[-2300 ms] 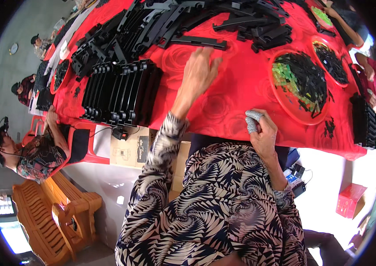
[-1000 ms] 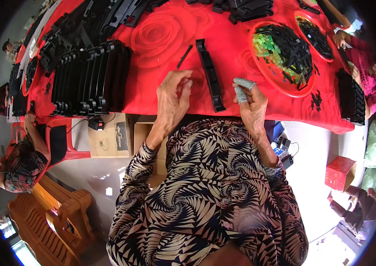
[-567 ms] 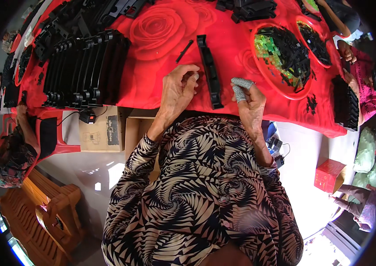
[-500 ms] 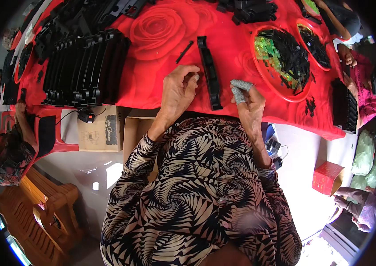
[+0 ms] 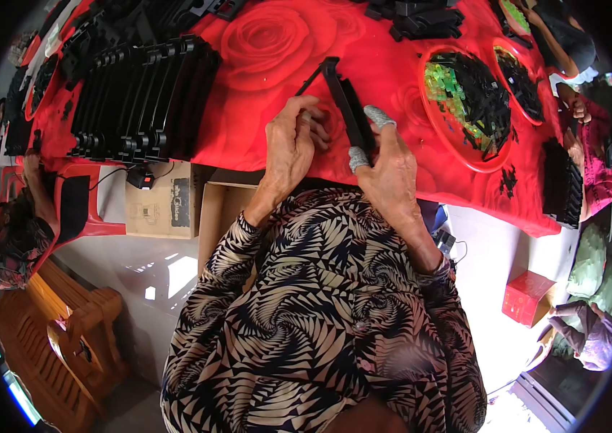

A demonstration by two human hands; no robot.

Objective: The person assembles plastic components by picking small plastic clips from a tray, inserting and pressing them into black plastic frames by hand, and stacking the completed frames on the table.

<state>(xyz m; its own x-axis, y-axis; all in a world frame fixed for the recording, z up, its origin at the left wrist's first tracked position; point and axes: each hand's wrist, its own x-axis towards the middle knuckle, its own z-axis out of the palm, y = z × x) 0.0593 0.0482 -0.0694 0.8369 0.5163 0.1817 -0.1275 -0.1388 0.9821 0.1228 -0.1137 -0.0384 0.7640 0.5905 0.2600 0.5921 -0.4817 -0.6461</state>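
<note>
My right hand, with grey covers on its thumb and a finger, grips the lower part of a long black plastic piece. The piece is tilted, its top end leaning left. To its left is my left hand, fingers loosely bent and apart, with nothing visible in them. A thin black strip lies just beyond my left fingertips, close to the top end of the long piece. I cannot tell whether the fingers touch the strip.
A row of similar black pieces stands left on the red tablecloth. Right are red trays of small black and green parts. More black parts lie at the back. Other people sit at both sides; a cardboard box is below.
My right hand has moved in and closed on the long black piece, which has turned and tilted. My left hand's fingers have spread from a pinch. The view has shifted slightly.
</note>
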